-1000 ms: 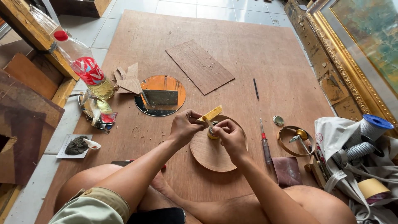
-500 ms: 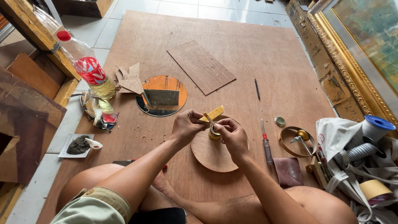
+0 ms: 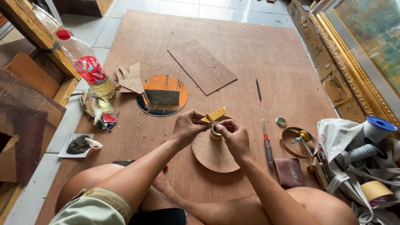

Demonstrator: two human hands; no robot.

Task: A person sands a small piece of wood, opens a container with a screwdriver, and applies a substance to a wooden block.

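My left hand (image 3: 186,127) pinches a thin yellow wooden stick (image 3: 214,114) whose lower end dips into a small round tin (image 3: 215,132). My right hand (image 3: 235,137) grips that tin and steadies it over a round wooden disc (image 3: 212,156) lying on the plywood sheet (image 3: 233,54). Both hands meet above the disc's far edge. My bare knees frame the bottom of the view.
A round mirror (image 3: 162,95) lies beyond the hands, a rectangular wood panel (image 3: 202,66) farther back. A plastic bottle (image 3: 85,64) leans at left. A screwdriver (image 3: 267,143), a tin lid (image 3: 281,121), a metal ring (image 3: 296,141), a sandpaper piece (image 3: 289,171) and a bag with tape rolls (image 3: 366,158) lie at right.
The yellow stick has tipped down from above the hands into the small tin. The hands have stayed over the disc.
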